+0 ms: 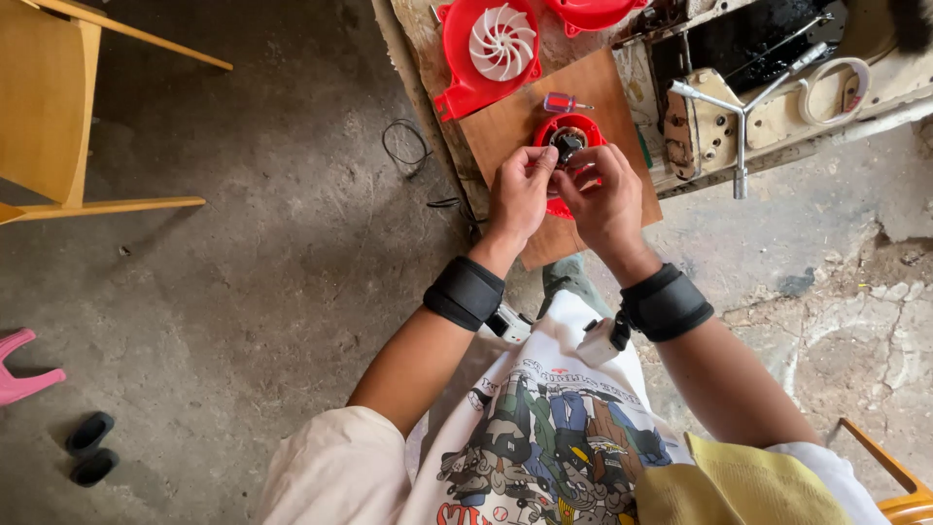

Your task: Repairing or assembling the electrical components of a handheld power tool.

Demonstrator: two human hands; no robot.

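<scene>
Red round housing [571, 146] sitting on a wooden board [505, 122] at the tabletop [428, 39] edge, dark motor part [568, 142] set in its middle. Head view only: left hand [518, 192] and right hand [604, 199] both closed in over the housing, fingertips pinched at the dark part, gripping or steadying it; exact hold hidden behind the knuckles. Small red-handled screwdriver [566, 102] lying free just beyond, not picked up. Second red cover with white fan wheel [501, 41] resting apart at the board's far corner, so apparently mid-assembly: fan piece separate, motor seated, nothing joined yet. T-shaped metal wrench [736, 109] lying well to the right. Wooden chair [58, 107] off to the left on the concrete floor [272, 292]
</scene>
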